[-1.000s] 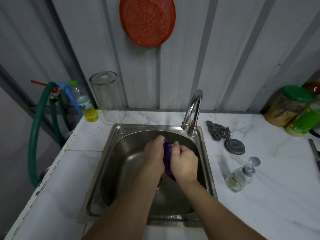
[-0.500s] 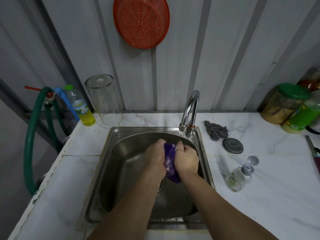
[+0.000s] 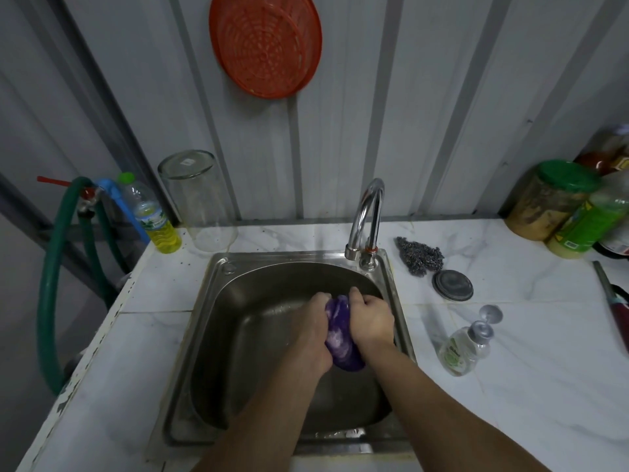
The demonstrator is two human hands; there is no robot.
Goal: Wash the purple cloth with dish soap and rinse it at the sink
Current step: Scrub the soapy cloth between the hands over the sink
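Note:
The purple cloth (image 3: 340,335), bunched up and streaked with white suds, is squeezed between both my hands over the steel sink (image 3: 218,335). My left hand (image 3: 311,330) grips its left side, my right hand (image 3: 371,318) its right side. The curved chrome tap (image 3: 366,216) stands at the sink's back rim, above and behind my hands; I see no water running from it. A small clear dish soap bottle (image 3: 463,349) lies on the counter to the right of the sink, its cap (image 3: 490,313) off beside it.
A steel scourer (image 3: 420,255) and a round dark lid (image 3: 452,285) lie right of the tap. Jars (image 3: 551,199) stand at the back right. A glass jar (image 3: 200,199), a yellow liquid bottle (image 3: 153,216) and green hoses (image 3: 51,284) are on the left. An orange strainer (image 3: 265,42) hangs above.
My hands have kept working the cloth between them, and more of it shows now, with white suds on it. The view has tilted slightly.

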